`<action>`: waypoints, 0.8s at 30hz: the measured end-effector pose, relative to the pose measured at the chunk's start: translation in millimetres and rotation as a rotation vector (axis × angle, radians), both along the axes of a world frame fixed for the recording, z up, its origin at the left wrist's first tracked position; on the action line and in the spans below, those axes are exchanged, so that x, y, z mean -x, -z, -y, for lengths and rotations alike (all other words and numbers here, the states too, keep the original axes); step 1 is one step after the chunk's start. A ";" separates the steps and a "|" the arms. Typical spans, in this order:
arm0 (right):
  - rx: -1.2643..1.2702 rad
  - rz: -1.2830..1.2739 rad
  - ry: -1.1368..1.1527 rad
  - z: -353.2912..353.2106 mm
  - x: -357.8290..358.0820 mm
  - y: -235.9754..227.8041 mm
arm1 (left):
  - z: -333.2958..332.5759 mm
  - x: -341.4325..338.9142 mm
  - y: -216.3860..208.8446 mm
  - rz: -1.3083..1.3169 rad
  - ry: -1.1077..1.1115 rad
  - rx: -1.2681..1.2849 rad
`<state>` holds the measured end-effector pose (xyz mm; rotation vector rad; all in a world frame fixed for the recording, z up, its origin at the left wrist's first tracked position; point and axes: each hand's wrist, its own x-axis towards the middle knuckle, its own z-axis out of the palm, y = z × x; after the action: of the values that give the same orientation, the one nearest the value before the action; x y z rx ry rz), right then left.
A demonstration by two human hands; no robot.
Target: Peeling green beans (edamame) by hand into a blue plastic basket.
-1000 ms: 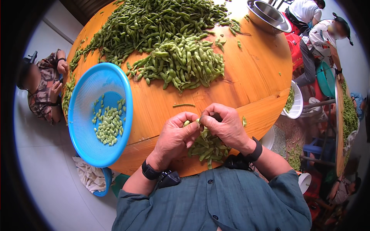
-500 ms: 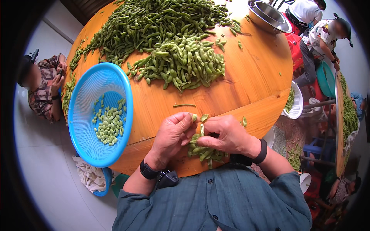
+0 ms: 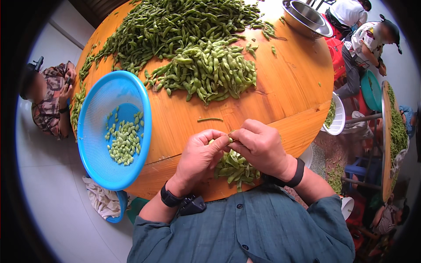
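Note:
My left hand [image 3: 199, 153] and my right hand [image 3: 263, 144] meet fingertip to fingertip above the table's near edge. Both pinch a small green soybean pod [image 3: 230, 140], mostly covered by the fingers. A pale green bit, perhaps a bean, shows by my left thumb. Just below the hands lies a small heap of pods [image 3: 237, 168], some of them looking flat and split. To the left, a blue mesh colander [image 3: 146, 109] holds shelled green beans [image 3: 125, 142]. A large pile of pods [image 3: 215, 72] covers the far part of the table.
A thin stem [image 3: 210, 119] lies on the round wooden table [image 3: 280, 101]. Metal bowls [image 3: 307, 19] stand at the far right edge. A white basket [image 3: 337, 116] with greens is beyond the right edge. One person [image 3: 48, 98] sits at left; others work at another table on the right.
My right hand has moved up and inward, bringing its fingertips against those of my left. The open pod pieces seen between the hands are now hidden or gone from there.

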<state>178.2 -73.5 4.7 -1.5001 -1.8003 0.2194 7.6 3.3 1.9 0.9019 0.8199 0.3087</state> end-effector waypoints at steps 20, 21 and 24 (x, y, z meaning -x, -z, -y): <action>0.340 0.167 -0.004 -25.1 -12.8 -7.5 | -27.4 11.7 7.9 -0.045 -0.233 -0.414; 0.315 0.177 -0.008 -29.2 -10.9 -5.9 | -31.7 10.4 8.6 -0.036 -0.239 -0.424; 0.276 0.223 -0.035 -40.9 -2.8 7.7 | -43.5 2.9 15.8 -0.028 -0.255 -0.497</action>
<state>181.0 -32.5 -3.0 -1.7430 -2.0385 0.3410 4.7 46.8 -13.9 1.2664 0.9030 0.7467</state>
